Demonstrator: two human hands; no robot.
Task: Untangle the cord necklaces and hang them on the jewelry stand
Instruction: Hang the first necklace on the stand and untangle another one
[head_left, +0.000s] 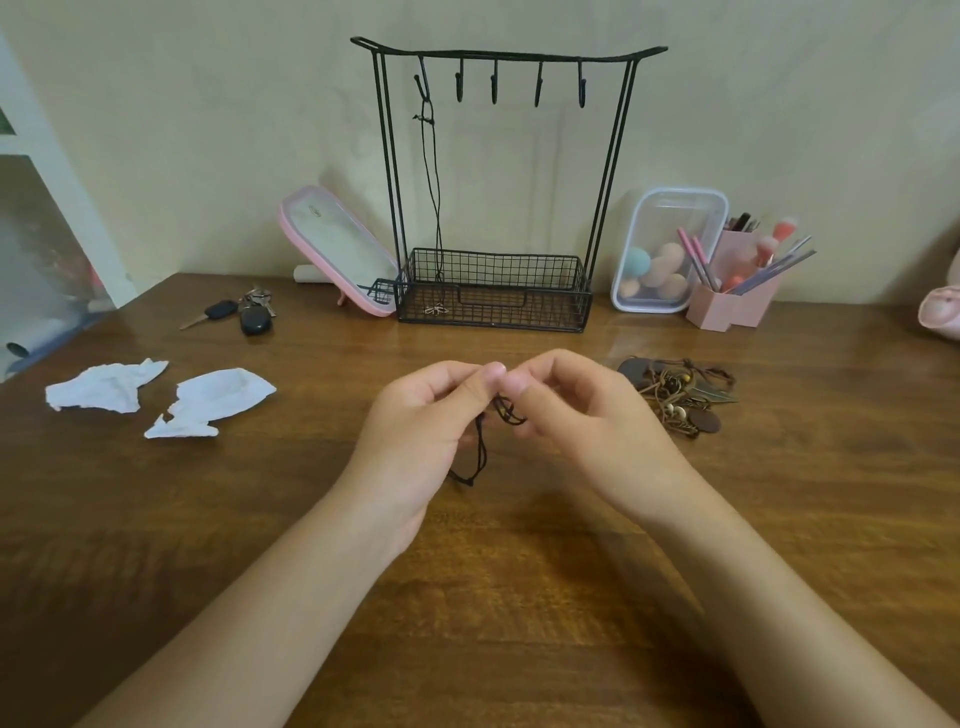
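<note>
In front of the jewelry stand (545, 312), the left hand (415, 431) and right hand (582, 415) are both pinching a black cord necklace (482, 446) with curled fingers, its loop dangling. Another necklace (434, 182) is hanging on the stand's leftmost hook; a tangled pile (680, 395) is lying front-right.

home dressing table | mirror (340, 249) | makeup brushes (753, 260) | keys (244, 312)

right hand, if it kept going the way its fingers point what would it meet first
Probably the left hand: the right hand points toward it, fingertips nearly touching, both pinching the black cord necklace between them.
</note>
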